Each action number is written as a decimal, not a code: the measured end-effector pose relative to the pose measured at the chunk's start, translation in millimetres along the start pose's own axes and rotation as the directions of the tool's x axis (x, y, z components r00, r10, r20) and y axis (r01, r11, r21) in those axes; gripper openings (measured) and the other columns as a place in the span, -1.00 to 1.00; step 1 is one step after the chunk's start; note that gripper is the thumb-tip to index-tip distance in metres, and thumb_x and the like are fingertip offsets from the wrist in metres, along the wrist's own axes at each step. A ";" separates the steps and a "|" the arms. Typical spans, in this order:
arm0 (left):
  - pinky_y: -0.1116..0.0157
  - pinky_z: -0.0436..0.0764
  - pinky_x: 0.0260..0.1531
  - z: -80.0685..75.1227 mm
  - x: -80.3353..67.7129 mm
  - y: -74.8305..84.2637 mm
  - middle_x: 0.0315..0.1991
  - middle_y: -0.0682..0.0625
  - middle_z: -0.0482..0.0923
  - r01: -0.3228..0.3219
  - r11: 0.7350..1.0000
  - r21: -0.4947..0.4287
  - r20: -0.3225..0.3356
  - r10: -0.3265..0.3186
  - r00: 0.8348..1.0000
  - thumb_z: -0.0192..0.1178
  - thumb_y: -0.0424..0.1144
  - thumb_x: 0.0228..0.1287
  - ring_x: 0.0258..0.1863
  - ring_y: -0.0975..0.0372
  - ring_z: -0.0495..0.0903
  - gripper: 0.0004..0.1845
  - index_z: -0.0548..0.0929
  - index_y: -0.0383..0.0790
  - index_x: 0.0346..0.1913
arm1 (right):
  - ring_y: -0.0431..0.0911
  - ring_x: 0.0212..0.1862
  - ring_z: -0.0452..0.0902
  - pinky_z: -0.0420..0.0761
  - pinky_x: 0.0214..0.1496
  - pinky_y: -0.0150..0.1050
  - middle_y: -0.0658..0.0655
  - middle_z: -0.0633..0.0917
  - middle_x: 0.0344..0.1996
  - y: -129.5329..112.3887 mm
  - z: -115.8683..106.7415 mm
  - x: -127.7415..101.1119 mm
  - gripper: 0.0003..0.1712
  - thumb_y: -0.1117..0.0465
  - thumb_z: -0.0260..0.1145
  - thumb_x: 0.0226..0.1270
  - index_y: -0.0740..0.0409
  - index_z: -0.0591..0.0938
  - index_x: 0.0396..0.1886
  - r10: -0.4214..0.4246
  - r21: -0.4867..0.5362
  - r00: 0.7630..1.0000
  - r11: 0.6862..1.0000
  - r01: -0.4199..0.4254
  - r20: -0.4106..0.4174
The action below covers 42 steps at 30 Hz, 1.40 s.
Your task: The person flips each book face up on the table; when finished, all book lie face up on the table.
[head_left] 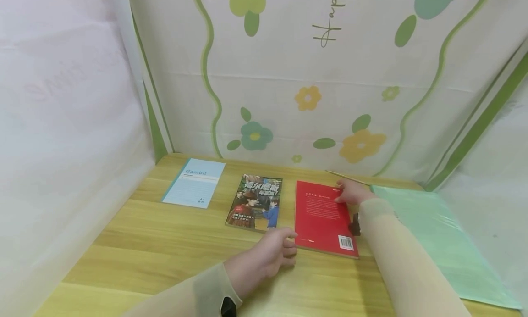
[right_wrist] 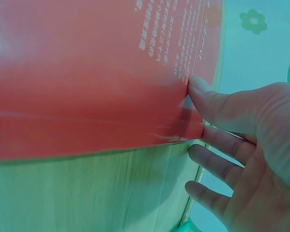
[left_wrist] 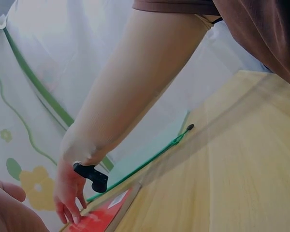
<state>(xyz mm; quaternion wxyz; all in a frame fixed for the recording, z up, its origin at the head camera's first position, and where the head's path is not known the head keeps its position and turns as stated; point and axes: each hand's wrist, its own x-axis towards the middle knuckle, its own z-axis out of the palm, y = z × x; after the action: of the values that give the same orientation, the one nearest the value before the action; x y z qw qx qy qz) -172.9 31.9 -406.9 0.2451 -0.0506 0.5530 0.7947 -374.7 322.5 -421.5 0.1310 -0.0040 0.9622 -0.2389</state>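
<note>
1. We see a red book [head_left: 323,218] lying flat, back cover up, barcode at its near right corner, on the wooden table [head_left: 165,253], approx. centre-right.
2. Right hand [head_left: 350,191] is at the book's far right corner: thumb [right_wrist: 217,104] pressed on the cover, fingers [right_wrist: 222,145] under/along the edge, so it pinches that corner. The wrist view shows the edge slightly raised off the table.
3. Left hand [head_left: 268,257] rests on the table at the book's near left corner, fingers loosely curled, tips touching or just beside the edge; we can't tell which. It holds nothing.
4. Just left of the red book, w/ a narrow gap: an illustrated book [head_left: 255,201], flat.
5. Further left, apart: a light blue "Gambit" notepad [head_left: 194,183].
6. Right of the red book: a green plastic folder [head_left: 437,234], flat, reaching the table's right side.
7. A thin stick [head_left: 346,177] lies by the far wall behind the right hand.
8. Floral cloth backdrop [head_left: 313,78] stands behind the table.
</note>
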 end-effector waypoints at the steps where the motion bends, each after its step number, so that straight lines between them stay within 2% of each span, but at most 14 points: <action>1: -0.32 0.28 0.23 -0.3 0.3 -0.2 0.20 -0.75 0.14 -0.001 1.000 0.001 0.003 0.001 1.000 0.08 -0.29 0.29 0.27 -0.47 0.19 -0.13 -0.19 -0.63 0.44 | 0.29 0.20 0.43 0.48 0.20 0.25 0.41 0.47 0.23 0.1 -0.1 0.2 -0.11 0.20 0.51 0.15 0.31 0.30 0.42 -0.005 -0.004 1.000 1.000 0.005 0.001; 6: -0.31 0.31 0.22 -2.5 3.2 -3.0 0.21 -0.75 0.16 -0.013 1.000 -0.004 0.007 0.013 1.000 0.08 -0.28 0.29 0.26 -0.47 0.23 -0.14 -0.15 -0.62 0.44 | 0.30 0.19 0.44 0.48 0.19 0.26 0.43 0.49 0.20 2.2 0.3 2.4 -0.16 0.21 0.49 0.17 0.35 0.33 0.39 -0.021 -0.023 1.000 1.000 0.021 0.004; 11: -0.28 0.36 0.21 -4.6 6.6 -6.4 0.19 -0.75 0.17 -0.018 0.999 -0.029 -0.023 0.017 1.000 0.05 -0.32 0.26 0.23 -0.46 0.27 -0.13 -0.21 -0.66 0.42 | 0.28 0.16 0.47 0.50 0.15 0.26 0.40 0.53 0.16 1.5 1.2 3.9 -0.18 0.19 0.51 0.15 0.34 0.37 0.36 -0.029 -0.043 1.000 0.999 0.028 -0.009; 16: -0.21 0.43 0.19 -8.2 10.4 -9.2 0.19 -0.72 0.22 -0.012 1.000 -0.018 -0.027 0.011 1.000 0.05 -0.34 0.27 0.21 -0.41 0.34 -0.18 -0.14 -0.73 0.39 | 0.27 0.17 0.46 0.48 0.18 0.27 0.38 0.53 0.17 1.7 2.4 5.1 -0.16 0.17 0.51 0.16 0.32 0.36 0.38 -0.016 -0.040 1.000 0.999 0.016 -0.007; 21: -0.13 0.50 0.16 -12.3 16.8 -10.6 0.12 -0.59 0.38 0.006 1.000 0.014 -0.023 -0.005 1.000 0.08 -0.33 0.29 0.16 -0.33 0.44 -0.32 0.12 -0.77 0.29 | 0.27 0.19 0.44 0.46 0.21 0.27 0.37 0.51 0.19 0.3 2.1 3.2 -0.14 0.17 0.51 0.16 0.30 0.34 0.40 0.006 -0.017 1.000 1.000 -0.006 0.003; 25: -0.11 0.54 0.13 -14.7 21.6 -12.0 0.04 -0.45 0.47 0.012 1.000 0.019 -0.020 -0.012 1.000 0.07 -0.35 0.29 0.10 -0.24 0.50 -0.51 0.36 -0.68 0.16 | 0.27 0.19 0.43 0.46 0.21 0.27 0.36 0.53 0.18 -2.1 0.4 0.0 -0.17 0.17 0.51 0.17 0.30 0.36 0.38 0.006 -0.015 1.000 1.000 -0.006 0.008; 29: -0.10 0.57 0.09 -15.9 24.9 -13.5 -0.01 -0.38 0.52 0.008 1.000 0.025 -0.018 -0.008 1.000 0.06 -0.35 0.30 0.04 -0.18 0.54 -0.61 0.46 -0.61 0.07 | 0.27 0.20 0.42 0.44 0.22 0.28 0.37 0.52 0.19 -3.9 -1.2 -1.9 -0.16 0.17 0.50 0.17 0.32 0.35 0.38 0.001 -0.013 1.000 1.000 -0.001 0.009; 35: -0.11 0.59 0.06 -17.6 26.9 -13.6 0.01 -0.37 0.54 0.009 0.999 0.035 0.003 -0.009 1.000 0.06 -0.35 0.31 0.09 -0.21 0.53 -0.62 0.48 -0.60 0.07 | 0.27 0.20 0.43 0.43 0.23 0.28 0.38 0.52 0.18 -3.5 0.1 -0.6 -0.18 0.18 0.50 0.18 0.33 0.36 0.37 -0.017 -0.021 1.000 1.000 0.017 -0.002; 39: -0.13 0.61 0.02 -18.0 27.2 -12.9 0.06 -0.50 0.48 0.007 1.000 0.026 0.038 -0.008 0.999 0.03 -0.35 0.31 0.11 -0.28 0.51 -0.56 0.40 -0.66 0.14 | 0.28 0.18 0.44 0.43 0.23 0.27 0.39 0.54 0.16 -2.1 1.4 0.7 -0.23 0.20 0.48 0.19 0.37 0.39 0.34 -0.041 -0.046 0.999 0.998 0.040 -0.007; 42: -0.10 0.65 -0.03 -18.1 28.5 -13.5 0.02 -0.53 0.49 -0.002 1.000 0.031 0.060 0.000 0.998 0.03 -0.38 0.33 0.04 -0.27 0.57 -0.53 0.34 -0.71 0.18 | 0.25 0.16 0.46 0.45 0.22 0.26 0.38 0.55 0.14 -1.0 1.7 0.7 -0.23 0.20 0.49 0.18 0.36 0.40 0.33 -0.035 -0.041 0.999 0.999 0.035 -0.008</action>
<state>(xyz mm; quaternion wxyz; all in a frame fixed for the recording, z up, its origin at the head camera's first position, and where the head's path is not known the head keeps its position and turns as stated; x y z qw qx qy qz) -195.3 28.6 -435.4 0.2619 -0.0225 0.5577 0.7873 -375.0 320.8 -422.7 0.1225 -0.0224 0.9671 -0.2216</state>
